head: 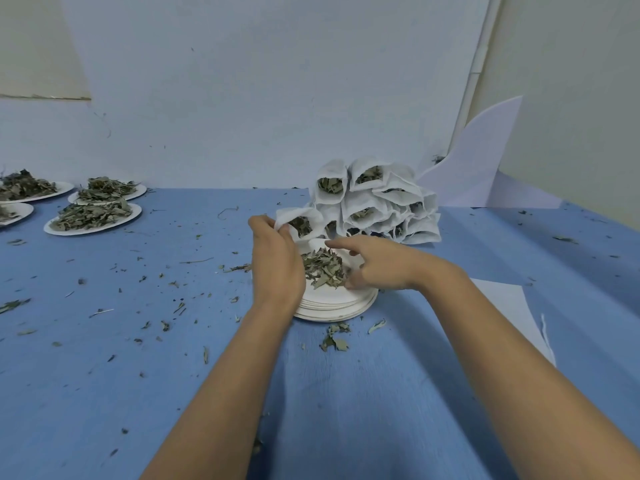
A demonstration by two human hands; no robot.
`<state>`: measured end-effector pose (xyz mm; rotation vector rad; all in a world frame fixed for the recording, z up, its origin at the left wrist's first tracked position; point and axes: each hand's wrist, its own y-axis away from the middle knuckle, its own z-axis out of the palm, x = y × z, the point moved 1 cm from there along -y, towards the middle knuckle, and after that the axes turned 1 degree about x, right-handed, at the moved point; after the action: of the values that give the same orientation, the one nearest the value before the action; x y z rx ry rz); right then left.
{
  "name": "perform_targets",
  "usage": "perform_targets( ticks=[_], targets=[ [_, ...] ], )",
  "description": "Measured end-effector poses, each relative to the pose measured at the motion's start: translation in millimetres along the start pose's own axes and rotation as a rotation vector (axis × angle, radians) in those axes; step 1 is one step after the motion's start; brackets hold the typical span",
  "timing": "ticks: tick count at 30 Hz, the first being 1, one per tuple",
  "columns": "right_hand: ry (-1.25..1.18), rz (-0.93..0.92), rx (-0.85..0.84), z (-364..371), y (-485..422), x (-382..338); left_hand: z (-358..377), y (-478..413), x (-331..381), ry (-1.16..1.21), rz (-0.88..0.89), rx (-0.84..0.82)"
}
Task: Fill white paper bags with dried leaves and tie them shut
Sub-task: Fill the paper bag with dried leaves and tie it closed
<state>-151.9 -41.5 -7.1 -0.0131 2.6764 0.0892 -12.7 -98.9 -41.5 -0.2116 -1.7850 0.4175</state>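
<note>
Left hand [275, 261], just left of frame centre, is pinching the rim of an open white paper bag [299, 221], fingers closed on the thin edge; right hand [372, 268] is hovering loosely curled over the pile of dried leaves [323, 271] on the stack of paper plates [332, 308], index finger extended, nothing visibly gripped. Bag is looking light, soft and easily crushed, so the rim seems the best hold; leaves likely brittle and light, needing a gentle gather. Filled bags [377, 202] are sitting heaped just beyond, upper right of centre.
</note>
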Motion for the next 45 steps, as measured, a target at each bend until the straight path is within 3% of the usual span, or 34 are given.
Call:
perform_targets(
  ticks=[7,14,18,24,31,39,45],
  targets=[
    [-0.049,-0.015,0.068,3,-6,-2,0,2,-4,-0.061,0.004,-0.003],
    [0.094,-0.083,0.186,13,-15,-9,0,2,-4,-0.001,-0.056,-0.013],
    [0.176,-0.099,0.195,13,-18,-10,0,3,-4,0.022,-0.072,-0.028],
    [-0.075,-0.105,0.094,10,-13,-6,-6,-2,-6,0.114,-0.108,0.027],
    [-0.046,-0.102,0.091,26,-25,-7,-5,3,-8,0.121,-0.132,0.087],
    [0.034,-0.272,0.233,36,-26,-14,9,0,4,-0.012,-0.12,-0.025],
    [0.018,-0.264,0.317,35,-26,-16,17,-8,11,0.003,-0.155,-0.049]
  ],
)
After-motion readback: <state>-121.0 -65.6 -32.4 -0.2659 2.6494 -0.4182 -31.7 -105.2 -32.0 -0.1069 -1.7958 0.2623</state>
